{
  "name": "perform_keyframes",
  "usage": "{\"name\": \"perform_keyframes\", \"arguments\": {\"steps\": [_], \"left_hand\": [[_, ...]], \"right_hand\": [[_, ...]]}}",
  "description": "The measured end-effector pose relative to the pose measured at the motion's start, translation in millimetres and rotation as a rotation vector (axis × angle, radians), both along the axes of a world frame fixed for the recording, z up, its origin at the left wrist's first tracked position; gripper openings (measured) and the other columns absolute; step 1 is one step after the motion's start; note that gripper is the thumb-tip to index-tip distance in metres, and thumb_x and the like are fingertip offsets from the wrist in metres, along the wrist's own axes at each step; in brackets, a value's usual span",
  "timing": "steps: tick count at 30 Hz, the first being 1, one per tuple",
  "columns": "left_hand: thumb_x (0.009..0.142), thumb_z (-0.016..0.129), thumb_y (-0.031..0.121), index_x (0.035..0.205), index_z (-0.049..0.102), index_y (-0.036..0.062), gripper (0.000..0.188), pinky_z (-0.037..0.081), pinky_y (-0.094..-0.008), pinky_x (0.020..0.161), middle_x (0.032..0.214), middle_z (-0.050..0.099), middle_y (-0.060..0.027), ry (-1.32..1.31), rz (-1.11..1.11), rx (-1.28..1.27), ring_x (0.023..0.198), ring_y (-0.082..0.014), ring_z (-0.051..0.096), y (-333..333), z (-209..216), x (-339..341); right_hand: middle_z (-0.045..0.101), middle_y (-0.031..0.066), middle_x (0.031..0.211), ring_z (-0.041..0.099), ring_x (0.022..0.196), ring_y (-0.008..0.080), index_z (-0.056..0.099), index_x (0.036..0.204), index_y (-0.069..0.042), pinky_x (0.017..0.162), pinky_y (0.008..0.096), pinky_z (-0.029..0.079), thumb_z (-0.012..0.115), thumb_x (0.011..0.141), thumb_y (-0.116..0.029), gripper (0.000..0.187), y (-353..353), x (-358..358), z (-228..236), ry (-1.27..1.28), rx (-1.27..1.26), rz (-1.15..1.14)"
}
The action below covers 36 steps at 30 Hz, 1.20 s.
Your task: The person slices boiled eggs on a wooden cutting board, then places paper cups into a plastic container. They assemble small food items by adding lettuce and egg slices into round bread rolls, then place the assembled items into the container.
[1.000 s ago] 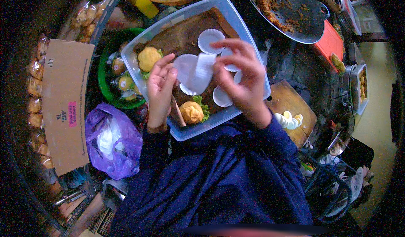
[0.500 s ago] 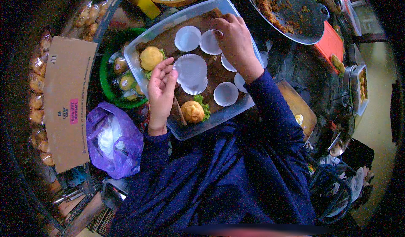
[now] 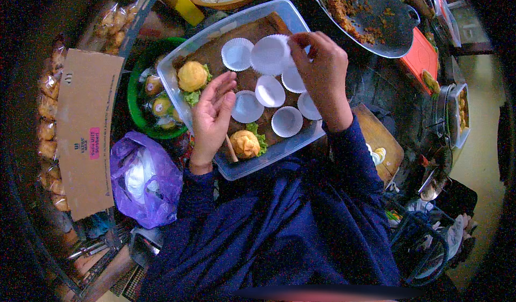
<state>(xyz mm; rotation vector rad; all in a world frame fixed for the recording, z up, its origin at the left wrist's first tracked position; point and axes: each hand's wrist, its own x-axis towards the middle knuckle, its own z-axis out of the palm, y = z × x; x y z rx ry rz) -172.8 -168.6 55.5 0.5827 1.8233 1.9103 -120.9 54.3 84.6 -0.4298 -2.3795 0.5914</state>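
A clear plastic tub lined with brown cardboard sits before me. White fluted paper cups stand in it, several of them. My right hand is over the tub's right side, thumb and finger pinching the edge of a paper cup lifted above the others. A tilted paper cup is just below it. My left hand hangs open over the left side, fingers stretched, beside another cup. Two filled golden buns with lettuce lie in the tub, one bun at the left, the other bun near the front.
Left of the tub are a green basin of wrapped buns, a purple plastic bag and a cardboard sheet. A wok of brown filling stands at the far right, near an orange lid and a wooden board.
My right hand has moved right and nearer, now lifting a paper cup. The cup that was by my left hand has gone; a tilted one shows mid-tub. My left hand shifted slightly right.
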Motion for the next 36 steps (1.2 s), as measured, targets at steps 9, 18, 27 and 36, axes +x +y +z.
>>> {"name": "perform_keyframes", "arguments": {"steps": [9,18,27,36], "left_hand": [[0.094,0.057,0.016,0.136,0.043,0.0012,0.046,0.047,-0.0278,0.090,0.125,0.056,-0.0126,0.017,-0.099,-0.103,0.112,-0.0156,0.054,2,10,6],[0.095,0.043,0.006,0.138,0.035,0.0007,0.044,0.054,-0.0410,0.089,0.132,0.046,-0.0142,-0.412,0.088,0.087,0.113,-0.0255,0.055,-15,23,12],[0.091,0.040,0.015,0.135,0.039,-0.0010,0.047,0.051,-0.0404,0.092,0.126,0.051,-0.0209,-0.301,0.366,0.306,0.115,-0.0297,0.055,-59,22,-8],[0.092,0.045,0.013,0.135,0.039,0.0001,0.045,0.044,-0.0416,0.100,0.130,0.050,-0.0141,-0.404,0.453,0.450,0.118,-0.0258,0.052,-67,4,-7]], "right_hand": [[0.066,0.0082,0.074,0.057,0.057,0.0159,0.069,0.091,-0.005,0.054,0.0286,0.047,0.071,0.075,-0.011,0.017,-49,10,-8,-0.153,-0.458,0.244],[0.066,0.0119,0.078,0.060,0.063,0.0155,0.068,0.095,-0.002,0.060,0.0297,0.049,0.065,0.086,-0.015,0.016,-65,-21,0,-0.068,-0.421,0.466],[0.062,0.0279,0.092,0.061,0.087,0.0426,0.056,0.108,0.007,0.078,0.0482,0.049,0.063,0.085,-0.039,0.052,-127,-79,-30,-0.419,-0.343,0.383],[0.057,0.0288,0.103,0.057,0.093,0.0431,0.057,0.107,0.005,0.083,0.0457,0.047,0.076,0.071,-0.040,0.060,-138,-85,-50,-0.359,-0.263,0.330]]}}
